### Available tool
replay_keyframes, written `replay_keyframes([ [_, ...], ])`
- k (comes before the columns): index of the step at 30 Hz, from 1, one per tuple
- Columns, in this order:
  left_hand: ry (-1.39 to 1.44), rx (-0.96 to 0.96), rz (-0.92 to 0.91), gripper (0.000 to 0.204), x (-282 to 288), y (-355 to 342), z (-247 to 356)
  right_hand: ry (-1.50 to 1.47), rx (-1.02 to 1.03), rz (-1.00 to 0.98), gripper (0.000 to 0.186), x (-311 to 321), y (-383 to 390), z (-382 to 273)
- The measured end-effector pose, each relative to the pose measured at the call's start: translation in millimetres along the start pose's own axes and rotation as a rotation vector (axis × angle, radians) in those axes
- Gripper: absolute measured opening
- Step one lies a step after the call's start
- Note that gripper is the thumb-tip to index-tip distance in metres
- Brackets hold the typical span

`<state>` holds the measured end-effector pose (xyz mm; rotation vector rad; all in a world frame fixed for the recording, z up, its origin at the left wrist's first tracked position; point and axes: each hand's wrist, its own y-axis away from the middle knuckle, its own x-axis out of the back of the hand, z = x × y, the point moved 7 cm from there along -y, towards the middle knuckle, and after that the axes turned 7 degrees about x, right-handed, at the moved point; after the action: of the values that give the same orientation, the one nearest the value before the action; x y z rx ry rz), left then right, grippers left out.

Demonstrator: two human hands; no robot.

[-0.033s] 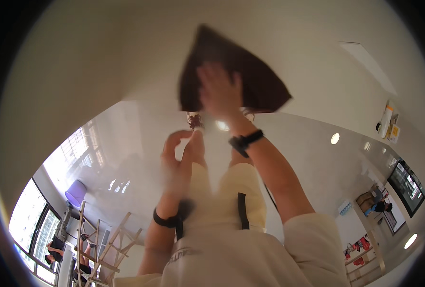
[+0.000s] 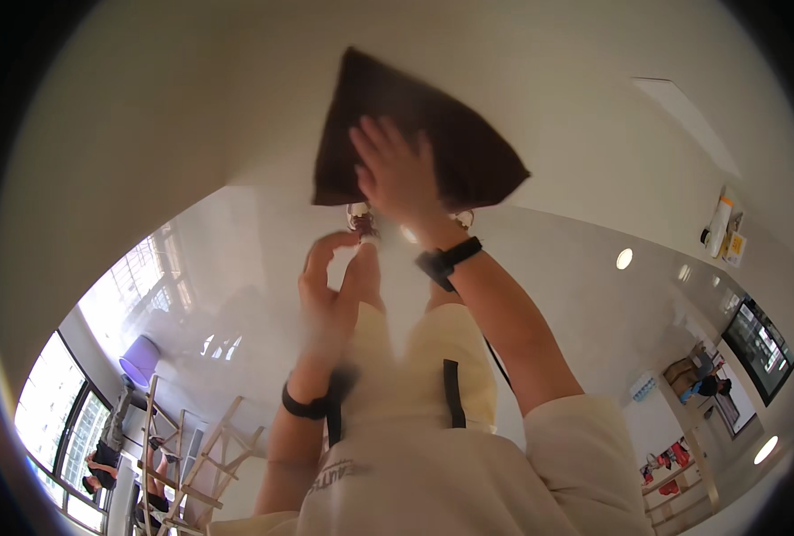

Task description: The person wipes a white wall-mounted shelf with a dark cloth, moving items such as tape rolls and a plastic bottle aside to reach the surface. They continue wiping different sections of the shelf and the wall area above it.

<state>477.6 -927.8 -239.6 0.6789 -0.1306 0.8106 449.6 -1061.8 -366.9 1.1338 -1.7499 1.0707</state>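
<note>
A dark brown cloth [image 2: 468,147], roughly triangular in outline, lies on a broad pale surface [image 2: 236,98] in front of me, by its near edge. My right hand [image 2: 399,174] rests flat on the cloth with its fingers spread; a black watch is on that wrist. Lower and to the left, my left hand [image 2: 321,277] hangs in front of my leg, clear of the cloth. Its fingers are loosely curved and apart from the thumb, with nothing visible in them. Part of that hand is blurred.
Small packages and a bottle [image 2: 726,228] sit at the right on the pale surface. Behind me are wooden frames [image 2: 205,456], a purple bin [image 2: 139,360] and people [image 2: 104,466] at the lower left. More shelving and another person [image 2: 708,386] are at the lower right.
My right hand and the brown cloth have shifted slightly to the left together. My left hand stays almost in place.
</note>
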Motion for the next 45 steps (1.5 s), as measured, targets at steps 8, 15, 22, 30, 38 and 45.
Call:
replay_keyframes([
  [8,-0.404,-0.141,0.189,0.042,-30.4,-111.0,-26.0,0.189,-0.448,-0.138,0.054,110.6,113.9,190.7],
  [15,-0.741,-0.109,0.616,0.058,-48.4,-161.3,-50.7,0.080,-0.490,0.038,0.025,118.4,119.2,192.4],
  [22,-0.779,-0.093,0.666,0.057,-38.1,-158.8,-46.9,-0.222,-0.465,0.063,0.013,91.4,42.9,137.1],
  [30,-0.792,-0.072,0.668,0.056,-35.8,-162.1,-49.8,-0.317,-0.573,-0.070,0.018,72.4,24.6,125.9],
  [38,-0.801,-0.059,0.647,0.056,-35.1,-163.7,-51.9,-0.255,-0.719,-0.244,0.017,71.4,27.5,134.7],
  [45,-0.779,-0.060,0.630,0.057,-35.7,-164.0,-51.1,-0.200,-0.833,-0.269,0.019,68.2,36.8,138.2],
])
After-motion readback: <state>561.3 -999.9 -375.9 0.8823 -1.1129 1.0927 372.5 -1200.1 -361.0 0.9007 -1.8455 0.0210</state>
